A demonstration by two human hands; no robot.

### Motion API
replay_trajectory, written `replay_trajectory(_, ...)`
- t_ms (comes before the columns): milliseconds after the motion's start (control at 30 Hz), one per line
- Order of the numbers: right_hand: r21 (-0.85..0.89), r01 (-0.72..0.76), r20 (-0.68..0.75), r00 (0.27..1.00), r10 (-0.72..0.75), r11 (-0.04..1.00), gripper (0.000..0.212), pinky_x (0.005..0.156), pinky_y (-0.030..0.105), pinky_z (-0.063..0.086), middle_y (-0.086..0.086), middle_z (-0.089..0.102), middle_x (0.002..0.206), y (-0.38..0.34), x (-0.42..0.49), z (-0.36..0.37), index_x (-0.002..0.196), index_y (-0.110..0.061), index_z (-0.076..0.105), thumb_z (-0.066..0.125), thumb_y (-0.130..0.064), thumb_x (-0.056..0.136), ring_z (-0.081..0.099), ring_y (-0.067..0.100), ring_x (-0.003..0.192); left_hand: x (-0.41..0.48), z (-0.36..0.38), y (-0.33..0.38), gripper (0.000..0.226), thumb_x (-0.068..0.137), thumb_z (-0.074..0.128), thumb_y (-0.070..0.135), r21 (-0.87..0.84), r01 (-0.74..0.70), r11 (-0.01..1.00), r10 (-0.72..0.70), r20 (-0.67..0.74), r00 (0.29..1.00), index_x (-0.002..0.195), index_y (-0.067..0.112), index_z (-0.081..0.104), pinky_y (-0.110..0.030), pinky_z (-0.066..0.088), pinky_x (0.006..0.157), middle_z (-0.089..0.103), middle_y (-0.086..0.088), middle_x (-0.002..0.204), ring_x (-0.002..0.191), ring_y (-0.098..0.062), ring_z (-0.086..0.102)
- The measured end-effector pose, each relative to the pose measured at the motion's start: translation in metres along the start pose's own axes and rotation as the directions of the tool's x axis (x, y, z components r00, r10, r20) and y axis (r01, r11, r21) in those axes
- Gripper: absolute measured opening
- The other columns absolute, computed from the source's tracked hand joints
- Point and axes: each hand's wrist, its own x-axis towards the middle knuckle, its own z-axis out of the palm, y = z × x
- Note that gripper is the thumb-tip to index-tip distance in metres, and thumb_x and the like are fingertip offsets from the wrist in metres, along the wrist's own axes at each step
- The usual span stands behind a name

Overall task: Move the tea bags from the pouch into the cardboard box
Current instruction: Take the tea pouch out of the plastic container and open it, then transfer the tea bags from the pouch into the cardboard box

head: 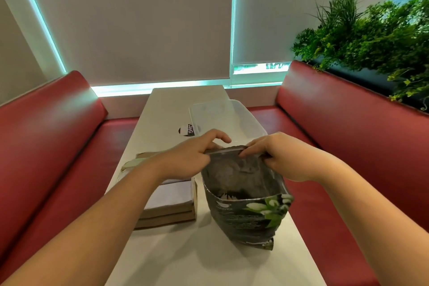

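A white table (176,251) runs away from the viewer between two red bench seats (46,146). Nearest on it stands the pouch (250,216), dark with white flowers and green leaves printed on its front, its mouth pulled open so the greyish lining shows; what lies inside is too dim to make out clearly as tea bags. Just to the left of the pouch, partly under the left forearm, sits the cardboard box (169,213), brown, open at the top with a pale sheet or lining showing inside. Both bare hands meet at the far rim of the pouch: the left hand (192,153) pinches the rim's left end between thumb and fingers, the index finger lifted free, and the right hand (281,155) grips the rim's right part with curled fingers. Beyond the hands lies a clear plastic container (222,116), and beside it, to the left, a small round label (186,130) on the tabletop. Farther back are drawn window blinds (139,18), and green plants (371,37) rise behind the right bench.
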Motion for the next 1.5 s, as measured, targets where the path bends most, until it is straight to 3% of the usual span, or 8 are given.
replay_trajectory(200,-0.099,-0.1,-0.033,0.995,0.097,0.99,0.053,0.09,0.035,0.049,-0.009,0.064,0.119,0.013,0.002,0.003,0.11,-0.038,0.067,0.043,-0.001,0.081,0.058,0.017,0.105,0.001,0.007,0.002,0.056,0.087,0.031,-0.004,0.107,0.002,0.994,0.0,-0.017,1.0,0.09,0.035,0.071,-0.029,0.049,0.092,0.057,0.01,0.117,0.109,-0.016,0.051)
replay_trajectory(367,-0.135,-0.11,0.121,0.985,0.126,0.985,0.049,0.09,0.028,0.043,-0.006,0.054,0.128,0.016,-0.012,-0.009,0.134,-0.038,0.044,0.054,-0.027,0.087,0.054,0.014,0.11,0.003,0.01,0.014,0.051,0.093,0.03,0.003,0.279,0.118,0.953,-0.111,-0.04,0.993,0.131,0.028,0.053,-0.022,0.042,0.088,0.051,0.002,0.135,0.108,-0.013,0.047)
replay_trajectory(467,0.012,-0.101,0.245,0.965,0.095,0.995,0.061,0.07,0.005,0.043,-0.01,0.049,0.121,0.015,-0.023,-0.018,0.143,-0.034,0.03,0.056,-0.023,0.09,0.054,-0.016,0.074,0.0,0.009,0.021,0.051,0.094,0.028,0.003,0.197,0.122,0.973,-0.112,-0.062,0.992,0.133,0.026,0.052,-0.025,0.053,0.08,0.05,0.005,0.126,0.101,-0.014,0.05)
replay_trajectory(667,0.059,-0.013,0.0,1.0,0.013,0.998,0.056,0.068,-0.006,0.031,-0.013,0.052,0.135,0.011,-0.018,-0.044,0.135,-0.035,0.048,0.044,-0.002,0.089,0.047,-0.009,0.091,-0.011,-0.019,0.046,0.05,0.096,0.027,0.003,0.124,0.135,0.983,-0.107,-0.208,0.972,0.123,0.028,0.06,-0.031,0.057,0.078,0.049,0.005,0.123,0.108,-0.023,0.052)
replay_trajectory(800,0.123,0.011,-0.164,0.986,0.009,0.992,0.056,0.096,0.023,0.044,-0.012,0.056,0.132,-0.001,-0.004,-0.07,0.123,-0.038,0.059,0.04,0.001,0.087,0.055,0.006,0.112,-0.019,-0.047,0.065,0.049,0.096,0.027,0.002,0.084,0.14,0.986,-0.106,-0.322,0.941,0.114,0.027,0.065,-0.033,0.059,0.073,0.046,0.007,0.115,0.108,-0.025,0.049)
replay_trajectory(967,0.167,0.055,-0.323,0.946,0.001,0.984,0.049,0.048,0.011,0.038,-0.01,0.065,0.096,-0.019,0.021,-0.097,0.107,-0.032,0.068,0.039,0.002,0.087,0.055,0.002,0.056,-0.023,-0.085,0.079,0.047,0.094,0.031,-0.001,0.042,0.134,0.99,-0.101,-0.445,0.89,0.108,0.025,0.069,-0.035,0.059,0.071,0.048,0.005,0.113,0.106,-0.028,0.052)
replay_trajectory(1067,0.177,0.07,-0.387,0.922,0.004,0.982,0.042,0.048,0.007,0.036,-0.014,0.058,0.086,-0.028,0.041,-0.103,0.099,-0.025,0.07,0.041,0.002,0.088,0.054,-0.008,0.06,-0.024,-0.108,0.074,0.048,0.093,0.032,-0.001,0.021,0.119,0.993,-0.096,-0.465,0.88,0.105,0.026,0.069,-0.035,0.059,0.071,0.046,0.004,0.114,0.099,-0.026,0.053)
replay_trajectory(1500,0.161,0.059,-0.395,0.919,0.01,0.985,0.041,0.056,0.008,0.033,0.005,0.056,0.132,-0.093,0.154,-0.103,0.129,-0.023,0.056,0.033,-0.012,0.098,0.048,0.006,0.078,-0.037,-0.199,0.009,0.059,0.086,0.03,-0.005,0.175,0.129,0.976,0.011,-0.632,0.775,0.117,0.031,0.064,-0.035,0.057,0.072,0.05,-0.005,0.137,0.093,-0.027,0.062)
